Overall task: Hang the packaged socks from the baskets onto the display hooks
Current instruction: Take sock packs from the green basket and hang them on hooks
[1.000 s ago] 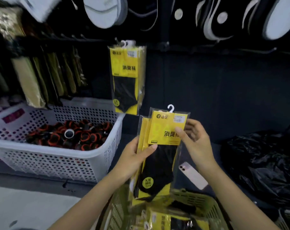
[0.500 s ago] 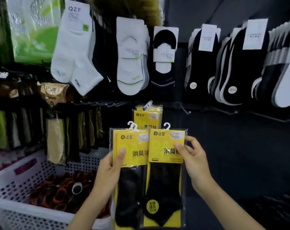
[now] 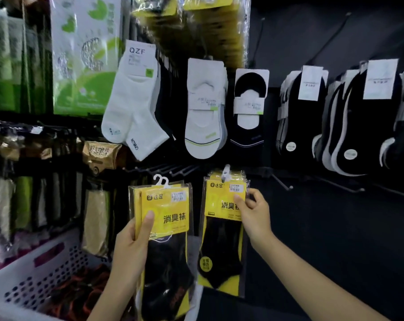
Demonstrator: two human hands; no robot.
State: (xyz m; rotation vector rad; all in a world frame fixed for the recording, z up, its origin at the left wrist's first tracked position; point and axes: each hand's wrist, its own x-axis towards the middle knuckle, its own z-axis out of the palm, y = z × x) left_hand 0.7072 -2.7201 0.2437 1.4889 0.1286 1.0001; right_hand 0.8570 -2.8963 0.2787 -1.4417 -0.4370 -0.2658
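Down and left of the hanging bundle (image 3: 239, 175) of yellow packs, we are seeing the white basket (image 3: 22, 286), its walls perforated, with dark rolled items lying inside. Moving right, just below and left of the bundle, the left hand (image 3: 129, 249) is gripping the spare packs (image 3: 170, 205), thumb pressing across the yellow card and fingers wrapping behind. We are guessing it is holding them upright, hangers on top, so the next one is ready to go.

Right at the bundle, the right hand (image 3: 256, 216) is pinching the front pack (image 3: 221, 205) by its upper right edge and bringing its white hanger (image 3: 226, 173) up to the peg carrying the bundle. That peg is hiding behind the hanger, so we cannot tell whether the pack is hooked on yet. Gripping high on the card is probably giving control over the hanger's tilt.

Right of the bundle, bare hooks (image 3: 286, 186) are sticking out, and above those, dark socks (image 3: 309, 126) are hanging in rows.
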